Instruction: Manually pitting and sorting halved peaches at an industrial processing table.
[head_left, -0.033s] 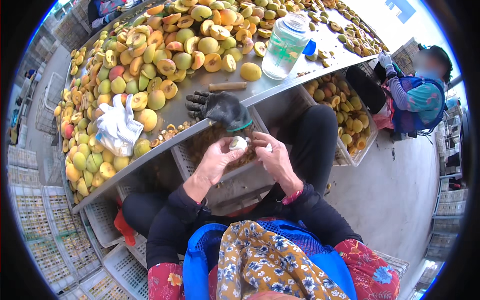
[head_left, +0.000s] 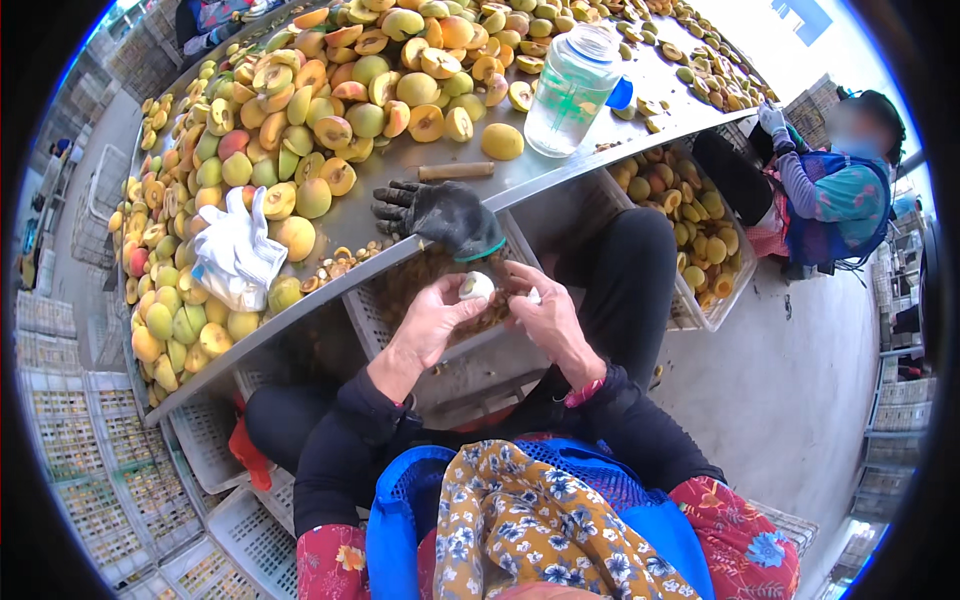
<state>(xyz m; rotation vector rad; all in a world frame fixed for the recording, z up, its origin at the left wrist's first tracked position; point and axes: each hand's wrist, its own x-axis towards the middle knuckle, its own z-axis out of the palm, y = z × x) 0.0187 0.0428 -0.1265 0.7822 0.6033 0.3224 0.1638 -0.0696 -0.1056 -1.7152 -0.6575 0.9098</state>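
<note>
Above the crate under the table edge, my left hand [head_left: 430,318] is closed, thumb and fingers pinching a small round white thing [head_left: 477,287]. It has a dull greenish spot on one side; its kind is not clear. Close beside it, my right hand [head_left: 552,322] is bent with fingers drawn together. A small white bit [head_left: 533,296] shows at those fingers; I cannot tell whether it is held or wrapped on a finger. A black work glove with a green cuff [head_left: 440,215] lies over the table edge just beyond my hands. White gloves [head_left: 238,248] rest on the fruit to the left.
Halved and whole yellow-green stone fruit [head_left: 330,110] cover much of the metal table [head_left: 400,160]. A clear bottle [head_left: 572,95] and a wooden stick [head_left: 456,172] stand and lie near its edge. A fruit-filled crate [head_left: 690,250] is at right, near a seated person [head_left: 840,190].
My right hand has shifted very slightly left, its fingertips a little higher. The white thing stays in my left hand, and all else looks the same.
</note>
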